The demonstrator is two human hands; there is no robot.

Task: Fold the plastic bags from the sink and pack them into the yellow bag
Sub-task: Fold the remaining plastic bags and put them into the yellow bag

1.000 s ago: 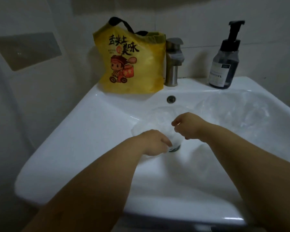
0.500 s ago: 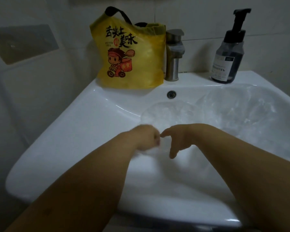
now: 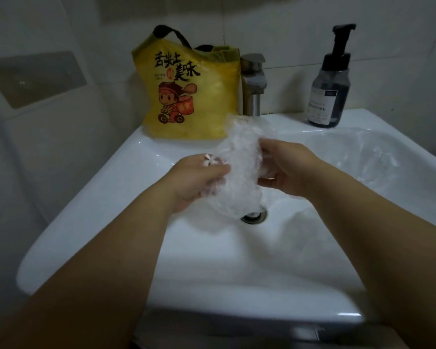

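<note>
Held bag: a crumpled clear plastic bag, centre of the frame, lifted above the basin and hanging down toward the round metal drain.
Left hand: fingers curled round the bag's left edge, gripping it.
Right hand: thumb and fingers pinch the bag's right side.
Second bag: a second clear plastic bag lies spread in the right part of the basin, apart from both hands.
Sink: a white ceramic sink fills the lower and middle frame.
Yellow bag: a yellow plastic carrier bag with a black handle and a cartoon print stands upright on the sink's back ledge, upper centre.
Tap: a steel tap just right of the yellow bag.
Bottle: a dark pump bottle, upper right, on the ledge.
</note>
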